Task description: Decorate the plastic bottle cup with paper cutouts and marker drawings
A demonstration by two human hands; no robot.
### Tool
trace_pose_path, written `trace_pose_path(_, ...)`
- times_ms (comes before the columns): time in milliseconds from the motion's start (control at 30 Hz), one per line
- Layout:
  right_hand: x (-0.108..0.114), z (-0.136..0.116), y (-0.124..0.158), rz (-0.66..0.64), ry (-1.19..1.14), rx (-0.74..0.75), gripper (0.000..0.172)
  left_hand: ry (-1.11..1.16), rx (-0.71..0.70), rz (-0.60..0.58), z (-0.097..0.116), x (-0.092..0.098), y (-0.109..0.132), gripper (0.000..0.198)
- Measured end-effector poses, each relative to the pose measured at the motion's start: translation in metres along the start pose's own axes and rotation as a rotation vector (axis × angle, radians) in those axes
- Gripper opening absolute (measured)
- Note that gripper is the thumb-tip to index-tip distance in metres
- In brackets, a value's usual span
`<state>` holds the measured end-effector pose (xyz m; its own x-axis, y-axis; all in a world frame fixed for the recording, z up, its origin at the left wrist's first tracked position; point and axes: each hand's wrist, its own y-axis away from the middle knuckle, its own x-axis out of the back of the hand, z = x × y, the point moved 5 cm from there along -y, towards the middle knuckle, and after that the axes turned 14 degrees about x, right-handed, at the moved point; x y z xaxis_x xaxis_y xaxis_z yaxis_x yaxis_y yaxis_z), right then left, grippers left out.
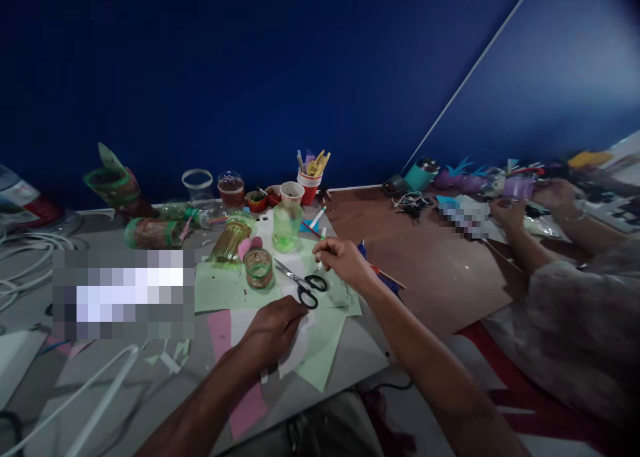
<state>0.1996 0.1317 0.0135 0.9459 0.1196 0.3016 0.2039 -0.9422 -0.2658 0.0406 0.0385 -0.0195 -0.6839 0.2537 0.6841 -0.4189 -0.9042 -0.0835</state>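
Note:
My left hand (273,327) is closed, its fingertips at the black handle loops of a pair of scissors (300,284). Whether they grip anything is hidden. Beyond the scissors, my right hand (343,260) has its fingers pinched together over the papers; I cannot make out what lies between them. The scissors rest on light green paper (327,357), blades pointing away to the left. Close by stand a low clear cup with a green band (259,268) and pink paper petals (249,246). Behind is a clear cup with green tint (287,227).
Cut plastic bottles (155,233) and cups line the wall at left. A red cup (310,189) holds sticks and tools. A blue glue gun (387,280) lies right of my hand. Another person's hands (510,214) work at far right. Paper scraps (173,360) and a white cable (110,390) lie left.

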Motion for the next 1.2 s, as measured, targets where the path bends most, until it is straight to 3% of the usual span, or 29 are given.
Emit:
trace_pose_path(133,0.003,-0.004,0.012,-0.074,0.104,-0.019,0.015,-0.007,-0.027,0.011,0.002,0.002,0.0,0.022)
trace_pose_path(267,0.008,-0.004,0.024,-0.116,0.193,-0.028,0.029,-0.002,-0.056,-0.009,0.005,0.002,0.001,0.023)
trace_pose_path(433,0.011,-0.001,0.038,-0.083,0.238,-0.016,0.016,-0.042,-0.031,-0.044,0.004,-0.003,0.002,0.023)
trace_pose_path(567,0.006,0.003,0.047,-0.13,0.247,-0.038,0.025,-0.029,-0.014,-0.041,0.003,-0.002,0.0,0.024)
trace_pose_path(833,-0.005,-0.006,0.045,-0.225,0.482,0.019,0.016,0.04,0.117,0.003,0.002,0.008,-0.006,0.019)
trace_pose_path(1033,-0.032,-0.015,0.041,-0.495,0.964,0.041,0.022,0.128,0.255,0.044,-0.006,0.011,-0.007,0.015)
trace_pose_path(1200,-0.048,-0.019,0.042,-0.614,1.104,0.077,0.026,0.257,0.367,0.042,-0.018,0.007,-0.006,0.012)
